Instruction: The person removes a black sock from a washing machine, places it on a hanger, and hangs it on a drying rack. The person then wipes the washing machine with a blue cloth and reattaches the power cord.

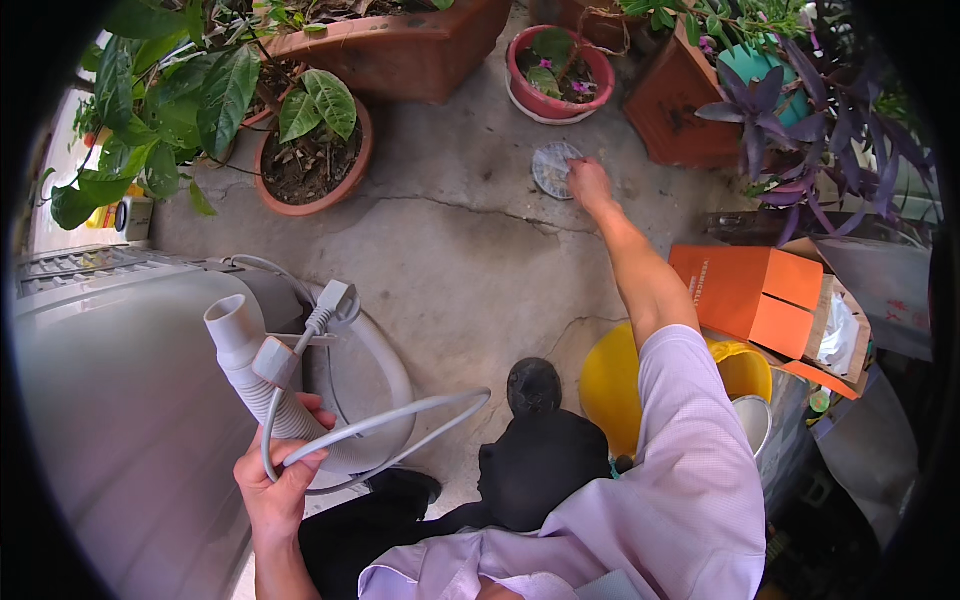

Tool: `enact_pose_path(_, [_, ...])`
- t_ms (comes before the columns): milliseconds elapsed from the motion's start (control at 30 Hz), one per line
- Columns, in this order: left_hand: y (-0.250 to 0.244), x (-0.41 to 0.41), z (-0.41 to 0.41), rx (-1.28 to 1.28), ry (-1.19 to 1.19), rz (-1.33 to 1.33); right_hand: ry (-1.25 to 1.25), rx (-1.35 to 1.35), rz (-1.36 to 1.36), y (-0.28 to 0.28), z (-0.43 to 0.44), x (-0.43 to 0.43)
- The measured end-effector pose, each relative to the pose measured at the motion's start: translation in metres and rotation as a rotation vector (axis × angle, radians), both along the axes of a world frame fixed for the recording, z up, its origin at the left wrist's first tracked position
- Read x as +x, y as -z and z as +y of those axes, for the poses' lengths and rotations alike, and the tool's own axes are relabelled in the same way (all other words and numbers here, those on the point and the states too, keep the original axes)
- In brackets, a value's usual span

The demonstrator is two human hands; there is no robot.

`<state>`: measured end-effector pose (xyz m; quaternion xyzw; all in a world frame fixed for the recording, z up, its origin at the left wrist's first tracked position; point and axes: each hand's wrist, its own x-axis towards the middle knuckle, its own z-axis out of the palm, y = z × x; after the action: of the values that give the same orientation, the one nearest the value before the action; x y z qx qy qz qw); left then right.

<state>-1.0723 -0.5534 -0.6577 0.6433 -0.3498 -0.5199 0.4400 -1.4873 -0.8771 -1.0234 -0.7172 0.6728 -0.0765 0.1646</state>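
My left hand (279, 476) grips a grey corrugated drain hose (249, 382) together with a looped grey power cord (397, 412). The hose's smooth open end points up and away from me. The cord's plug (336, 301) hangs beside the hose, and a small block-shaped fitting (274, 361) lies against it. Out ahead, my right hand (590, 184) pinches the right rim of a round, pale, see-through disc (553, 170) at the concrete floor. It looks like a drain cover or lid; its fingertips are partly hidden, and I cannot tell whether it is lifted.
A large grey appliance casing (127, 397) stands at left. Terracotta planters (390, 56), a round clay pot (360, 165) and a red pot (555, 109) line the far side. At right are a yellow bucket (611, 382) and an open orange carton (720, 289). A crack (480, 208) crosses the floor.
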Motion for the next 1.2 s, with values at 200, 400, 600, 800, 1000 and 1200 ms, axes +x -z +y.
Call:
enact_pose_path(200, [0.001,0.009,-0.004,-0.097,0.284,0.077,-0.091,-0.135,0.123,-0.032,-0.012,-0.001])
enact_pose_path(400, [0.008,0.015,0.013,-0.211,0.353,0.018,-0.278,0.654,-0.148,-0.100,0.008,0.066])
enact_pose_path(600, [-0.001,0.016,0.006,-0.308,0.341,-0.070,-0.919,1.000,-0.526,-0.302,0.084,0.194])
enact_pose_path(800, [-0.021,0.026,-0.002,-0.429,0.437,-0.079,-1.037,0.852,-0.721,-0.354,0.088,0.233])
enact_pose_path(1000, [-0.030,0.044,0.001,-0.462,0.417,-0.097,-0.986,0.507,-0.717,-0.376,0.070,0.221])
enact_pose_path(1200, [-0.039,0.046,-0.009,-0.413,0.625,-0.132,-1.152,0.976,-0.862,-0.403,0.113,0.258])
